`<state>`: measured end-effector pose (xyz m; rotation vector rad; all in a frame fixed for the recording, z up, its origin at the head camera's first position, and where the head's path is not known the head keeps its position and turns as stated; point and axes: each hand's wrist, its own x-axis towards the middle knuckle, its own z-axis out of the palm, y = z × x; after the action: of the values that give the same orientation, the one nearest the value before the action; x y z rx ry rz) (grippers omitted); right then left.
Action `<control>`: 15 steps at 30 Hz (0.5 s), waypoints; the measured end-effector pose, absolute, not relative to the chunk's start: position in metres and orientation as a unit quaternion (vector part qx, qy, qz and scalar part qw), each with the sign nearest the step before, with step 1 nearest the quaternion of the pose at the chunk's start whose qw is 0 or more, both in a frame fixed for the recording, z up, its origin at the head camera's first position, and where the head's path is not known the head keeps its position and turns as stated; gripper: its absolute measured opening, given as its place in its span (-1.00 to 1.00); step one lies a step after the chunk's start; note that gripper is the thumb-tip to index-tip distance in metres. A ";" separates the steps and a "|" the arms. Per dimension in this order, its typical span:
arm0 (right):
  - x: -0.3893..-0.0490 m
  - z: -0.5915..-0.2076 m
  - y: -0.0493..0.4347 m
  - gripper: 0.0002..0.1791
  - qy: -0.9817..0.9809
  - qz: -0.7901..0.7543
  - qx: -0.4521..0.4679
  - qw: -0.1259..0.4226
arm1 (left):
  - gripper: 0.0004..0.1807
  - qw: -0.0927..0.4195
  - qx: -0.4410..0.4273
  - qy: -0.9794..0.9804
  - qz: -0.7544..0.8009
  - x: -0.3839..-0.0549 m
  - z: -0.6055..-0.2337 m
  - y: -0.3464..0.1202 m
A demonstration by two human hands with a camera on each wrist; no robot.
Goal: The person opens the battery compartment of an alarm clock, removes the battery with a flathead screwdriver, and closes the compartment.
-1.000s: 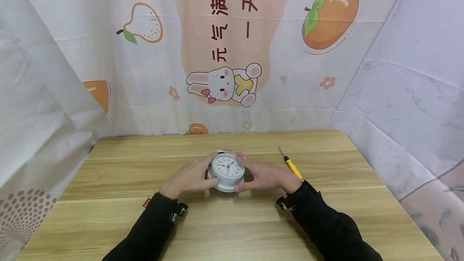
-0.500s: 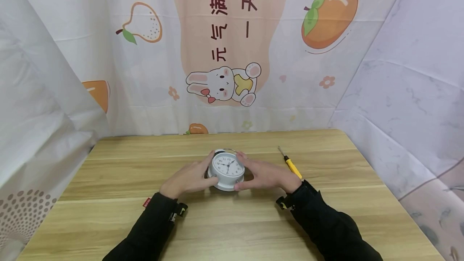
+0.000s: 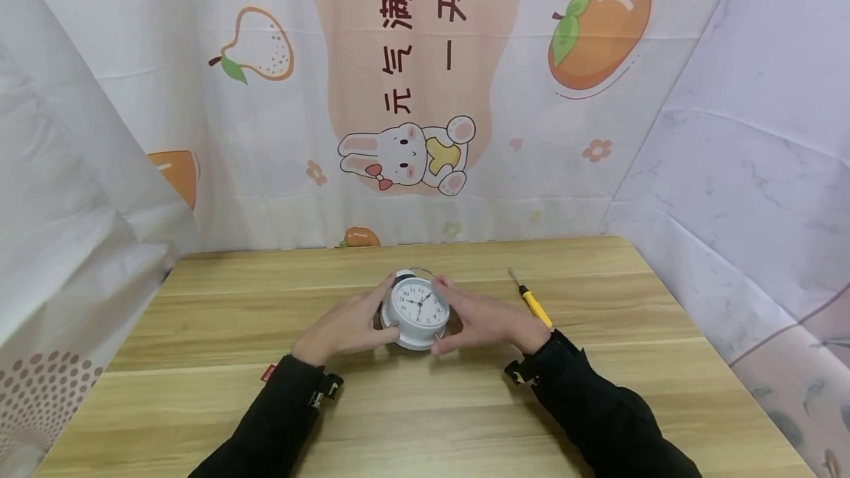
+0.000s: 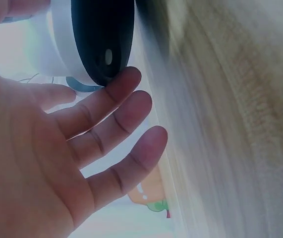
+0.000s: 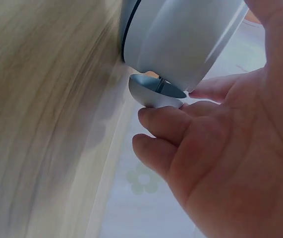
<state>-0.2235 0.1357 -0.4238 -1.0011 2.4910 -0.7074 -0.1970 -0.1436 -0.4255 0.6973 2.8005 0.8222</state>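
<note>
A white alarm clock lies tilted back at the middle of the table, its dial facing up toward the head camera. My left hand holds it from the left, thumb at its lower edge and index finger near the top. From the other side my right hand grips it in much the same way. The left wrist view shows the clock's black back, with my fingertips close to it. In the right wrist view, my fingers touch a metal bell on the clock's top.
A screwdriver with a yellow handle lies on the wooden table, just beyond my right wrist. A small red tag shows beside my left sleeve. The printed curtain hangs behind the table's far edge.
The clock has tipped slightly, its top shifting a little away from me and its left bell showing more. Both hands keep their hold; the screwdriver stays put.
</note>
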 end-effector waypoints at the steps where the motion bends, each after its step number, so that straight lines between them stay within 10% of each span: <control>1: -0.224 -0.424 0.135 0.39 0.884 -0.248 -0.354 0.179 | 0.13 0.068 0.234 0.931 0.272 -0.197 -0.426 -0.144; 15: -0.225 -0.423 0.138 0.34 0.876 -0.262 -0.365 0.175 | 0.08 0.040 0.244 0.928 0.280 -0.200 -0.425 -0.145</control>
<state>-0.2251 0.1379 -0.4227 -1.0341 2.4831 -0.7416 -0.1997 -0.1454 -0.4254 0.7466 2.8419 0.8584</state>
